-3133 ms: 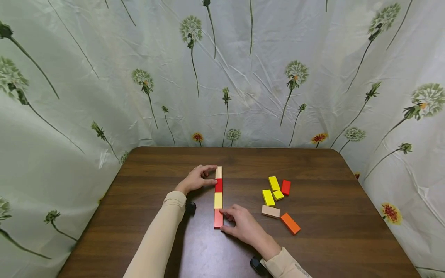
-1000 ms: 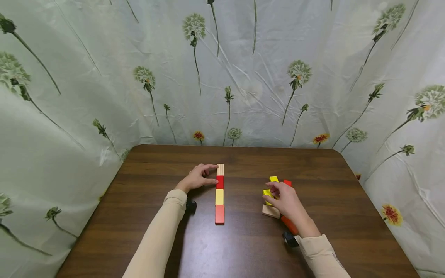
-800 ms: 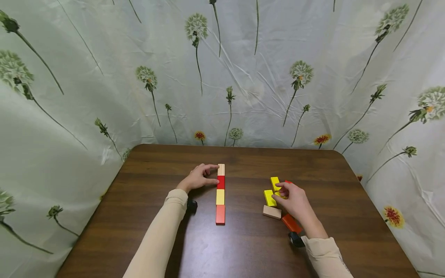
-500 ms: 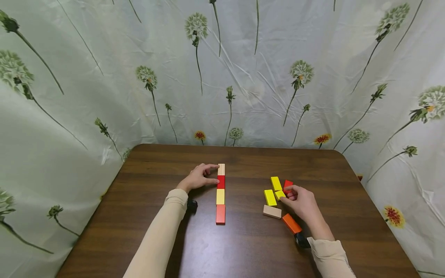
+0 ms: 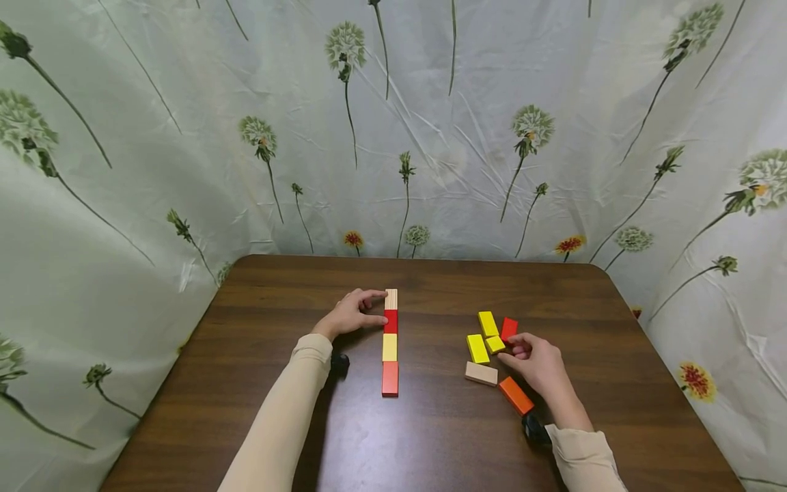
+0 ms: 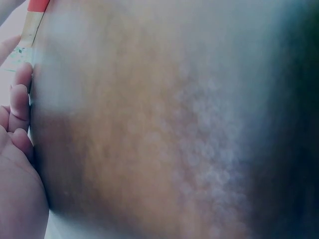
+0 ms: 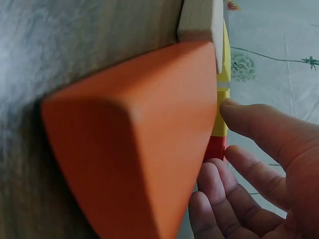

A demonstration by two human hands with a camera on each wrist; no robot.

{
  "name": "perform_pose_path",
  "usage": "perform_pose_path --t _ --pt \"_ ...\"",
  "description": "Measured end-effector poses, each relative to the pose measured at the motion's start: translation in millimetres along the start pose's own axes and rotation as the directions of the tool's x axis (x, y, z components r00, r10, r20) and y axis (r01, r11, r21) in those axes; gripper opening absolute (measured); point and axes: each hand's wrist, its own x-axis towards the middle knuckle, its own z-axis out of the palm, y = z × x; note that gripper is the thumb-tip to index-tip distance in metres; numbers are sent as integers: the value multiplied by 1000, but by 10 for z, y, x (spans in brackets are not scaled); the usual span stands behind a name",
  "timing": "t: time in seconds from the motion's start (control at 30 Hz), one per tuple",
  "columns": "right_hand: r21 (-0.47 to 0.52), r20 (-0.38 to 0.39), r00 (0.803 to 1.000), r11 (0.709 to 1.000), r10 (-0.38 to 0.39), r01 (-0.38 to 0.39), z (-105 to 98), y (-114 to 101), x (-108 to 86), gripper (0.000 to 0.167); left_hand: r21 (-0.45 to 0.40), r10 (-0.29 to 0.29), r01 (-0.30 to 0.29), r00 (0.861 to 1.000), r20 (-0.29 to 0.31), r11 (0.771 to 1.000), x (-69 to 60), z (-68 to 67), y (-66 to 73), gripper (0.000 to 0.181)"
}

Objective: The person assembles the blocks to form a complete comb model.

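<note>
- A brown table (image 5: 443, 437) bears all the blocks; a flower-printed cloth (image 5: 451, 137) hangs past its 12 o'clock edge.
- Just beside the right hand (image 5: 540, 362) lie a long yellow block (image 5: 488, 324) toward 10 o'clock, a second yellow block (image 5: 477, 349) and a tan block (image 5: 481, 374) toward 9, and an orange block (image 5: 516, 396) toward 7.
- The second yellow block and the tan block stand between that hand and the row; seen from the right wrist, the orange block looms in front and hides much of the scene.
- The row runs from 12 to 6 o'clock, ends touching: pale block (image 5: 391, 299), row's red block (image 5: 391, 321), cream block (image 5: 390, 348), salmon block (image 5: 390, 379).
- Left hand (image 5: 350, 316): thumb and index spread wide, index on the pale block's 9 o'clock side, thumb on the row's red block; the left wrist view is mostly blur.
- Right hand: thumb and index parted, nothing lifted; whether they press the loose red block (image 5: 509, 328) or the small yellow block (image 5: 494, 344), I cannot tell.
- The loose red block, at 10–11 o'clock of that hand, is bright, plain and flat, its far end leaning toward 1.
- The small yellow block sits at its 7–8 o'clock; the pale block shows grooved stripes.
</note>
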Motion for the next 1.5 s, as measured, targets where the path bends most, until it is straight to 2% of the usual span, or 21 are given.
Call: perform_pose_path --t 0.3,0.47,0.77,1.5 --pt "11 -12 999 999 37 -36 -2 40 4 46 -12 -18 18 1000 3 1000 0 0 7 67" --pt "16 -17 999 999 42 -42 -7 58 21 46 -34 -17 17 1000 -1 999 -1 9 8 67" --pt "27 -14 998 998 60 -60 -5 43 22 47 -26 -8 8 1000 -7 1000 -3 13 0 65" --pt "39 -18 1000 999 10 -10 74 -35 11 42 -23 -10 9 1000 -14 1000 -5 11 12 64"
